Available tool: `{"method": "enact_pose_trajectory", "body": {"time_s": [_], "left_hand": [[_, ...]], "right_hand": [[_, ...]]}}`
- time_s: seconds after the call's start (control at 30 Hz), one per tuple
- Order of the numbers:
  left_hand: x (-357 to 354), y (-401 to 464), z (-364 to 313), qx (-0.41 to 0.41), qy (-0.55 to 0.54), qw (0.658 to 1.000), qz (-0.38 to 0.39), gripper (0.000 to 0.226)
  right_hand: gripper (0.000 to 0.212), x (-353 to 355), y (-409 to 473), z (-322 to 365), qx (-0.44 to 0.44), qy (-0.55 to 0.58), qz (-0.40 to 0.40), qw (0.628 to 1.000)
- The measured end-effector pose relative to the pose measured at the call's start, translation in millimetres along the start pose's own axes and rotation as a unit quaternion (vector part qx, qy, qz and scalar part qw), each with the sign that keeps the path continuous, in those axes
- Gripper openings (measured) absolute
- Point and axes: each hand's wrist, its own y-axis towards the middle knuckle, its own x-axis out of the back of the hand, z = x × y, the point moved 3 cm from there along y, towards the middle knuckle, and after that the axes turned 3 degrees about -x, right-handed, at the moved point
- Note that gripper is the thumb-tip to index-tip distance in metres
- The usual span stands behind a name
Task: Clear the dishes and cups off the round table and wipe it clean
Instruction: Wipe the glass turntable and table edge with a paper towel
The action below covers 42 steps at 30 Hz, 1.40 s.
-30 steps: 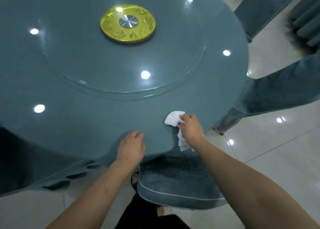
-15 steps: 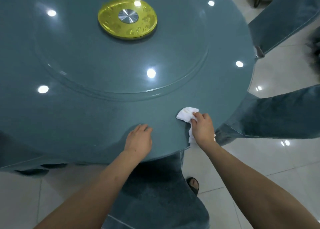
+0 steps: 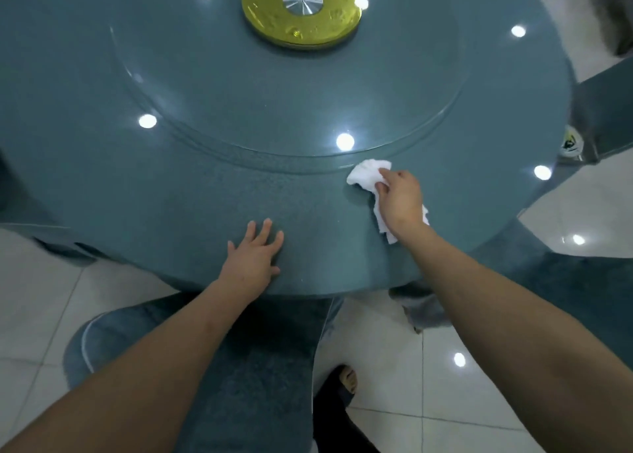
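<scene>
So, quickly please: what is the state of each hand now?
Left hand: open, fingers spread, flat on the round blue-green table.
Right hand: closed, holding the crumpled white cloth against the table.

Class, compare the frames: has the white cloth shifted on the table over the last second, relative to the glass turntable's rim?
Yes. The white cloth, gripped by the right hand, has moved away from the table's near edge and now lies almost against the turntable rim.
</scene>
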Motion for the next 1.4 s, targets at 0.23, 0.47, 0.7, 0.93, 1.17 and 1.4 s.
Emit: {"method": "enact_pose_trajectory", "body": {"time_s": [0.23, 0.47, 0.7, 0.93, 1.17, 1.4], "left_hand": [[-1, 5, 3, 0.006, -0.021, 1.000, 0.002, 0.079], [-4, 2, 6, -0.003, -0.037, 0.999, -0.014, 0.079], [-5, 3, 6, -0.013, -0.047, 0.998, -0.027, 0.078], [-5, 1, 8, -0.016, -0.049, 0.998, -0.021, 0.074], [-5, 0, 6, -0.015, -0.039, 0.999, -0.023, 0.073], [-8, 1, 11, -0.021, -0.026, 0.999, -0.027, 0.072]], "right_hand": [[0.031, -30, -101, 12, 0.301, 0.050, 0.116, 0.945], [0.029, 14, -88, -7, 0.372, 0.039, 0.216, 0.902], [0.032, -45, -17, 51, 0.159, 0.023, 0.044, 0.986], [0.034, -35, -136, 37, 0.413, 0.036, 0.200, 0.888], [0.028, 10, -119, 5, 0.492, -0.023, 0.285, 0.822], [0.030, -45, -113, 43, 0.250, 0.033, 0.083, 0.964]]}}
